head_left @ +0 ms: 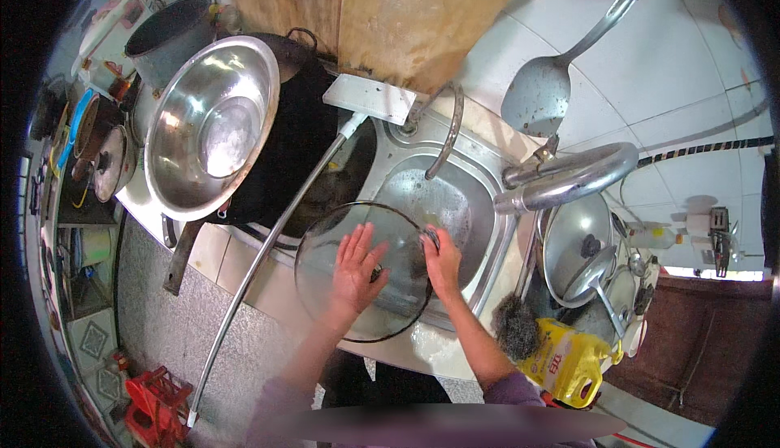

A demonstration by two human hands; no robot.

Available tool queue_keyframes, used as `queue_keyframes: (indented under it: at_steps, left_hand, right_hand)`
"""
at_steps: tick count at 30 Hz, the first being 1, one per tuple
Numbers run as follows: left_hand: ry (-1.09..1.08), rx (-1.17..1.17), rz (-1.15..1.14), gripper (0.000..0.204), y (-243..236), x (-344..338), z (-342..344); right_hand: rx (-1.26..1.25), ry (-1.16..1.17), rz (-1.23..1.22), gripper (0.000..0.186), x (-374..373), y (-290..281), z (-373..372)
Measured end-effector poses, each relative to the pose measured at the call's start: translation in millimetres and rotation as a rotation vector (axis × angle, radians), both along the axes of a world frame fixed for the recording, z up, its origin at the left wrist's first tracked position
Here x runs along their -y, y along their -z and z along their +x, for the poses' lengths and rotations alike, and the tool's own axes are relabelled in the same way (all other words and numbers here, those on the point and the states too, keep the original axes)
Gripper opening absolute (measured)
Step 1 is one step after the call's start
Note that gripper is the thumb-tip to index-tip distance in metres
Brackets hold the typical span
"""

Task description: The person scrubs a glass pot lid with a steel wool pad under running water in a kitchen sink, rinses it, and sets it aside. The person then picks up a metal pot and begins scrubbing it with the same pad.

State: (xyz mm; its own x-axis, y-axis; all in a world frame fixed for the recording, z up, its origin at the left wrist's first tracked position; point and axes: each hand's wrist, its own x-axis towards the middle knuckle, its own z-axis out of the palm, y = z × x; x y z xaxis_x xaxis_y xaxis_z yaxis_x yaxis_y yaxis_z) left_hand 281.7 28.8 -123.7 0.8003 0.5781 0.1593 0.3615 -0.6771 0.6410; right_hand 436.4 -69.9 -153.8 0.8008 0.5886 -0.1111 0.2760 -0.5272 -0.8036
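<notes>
Round clear-glass lid with a dark rim (400,292) lay over the near left of the silver steel sink (470,204). It could have slid nearward had the spread left hand (357,265), which grasped nothing, eased off. The right hand (441,268) pinched a small dark item (430,240), too blurred to identify, by the right rim. Being circular, the lid had no long axis; its broad face pointed roughly upward.
</notes>
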Motion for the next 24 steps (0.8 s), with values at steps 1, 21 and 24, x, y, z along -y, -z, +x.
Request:
queue_keyframes:
  at_steps: [1,21,24]
  left_hand:
    - [-0.034,-0.02,-0.012,0.039,-8,6,2]
    - [0.029,-0.046,0.083,0.035,8,2,-5]
    - [0.072,-0.033,0.063,0.035,8,4,1]
  right_hand:
    - [-0.029,0.065,-0.007,0.025,18,-1,-10]
    - [-0.162,-0.255,0.048,0.022,7,-7,12]
    - [-0.069,-0.264,0.044,0.021,3,5,22]
